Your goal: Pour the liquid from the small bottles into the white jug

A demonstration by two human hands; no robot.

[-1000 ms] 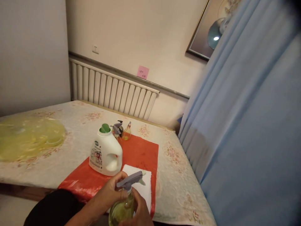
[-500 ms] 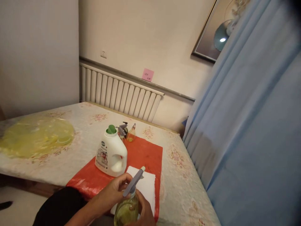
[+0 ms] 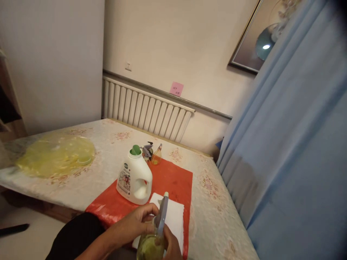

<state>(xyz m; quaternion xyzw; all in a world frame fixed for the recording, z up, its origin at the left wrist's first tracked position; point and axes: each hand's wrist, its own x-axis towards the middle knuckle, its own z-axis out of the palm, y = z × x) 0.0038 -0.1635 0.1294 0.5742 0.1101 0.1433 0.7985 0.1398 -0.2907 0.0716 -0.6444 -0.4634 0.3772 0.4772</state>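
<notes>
A clear spray bottle [image 3: 150,247] of yellow-green liquid sits low in view, over the table's front edge. My left hand [image 3: 137,224] pinches its grey trigger head [image 3: 162,215] at the neck. My right hand [image 3: 172,247] wraps the bottle's body from the right. Under them a white folded cloth [image 3: 173,216] lies on a red mat [image 3: 173,180]. A white detergent jug [image 3: 134,178] with a green cap stands on the mat just beyond my left hand.
Two small spray bottles [image 3: 153,154] stand at the mat's far end. A yellow plastic sheet [image 3: 56,157] lies at the table's left. A radiator [image 3: 146,110] runs along the back wall. A blue curtain [image 3: 292,144] hangs close on the right.
The grey trigger head has turned from pointing right to pointing away from me, twisted by my left hand. The view has shifted left, so the table things sit further right in frame.
</notes>
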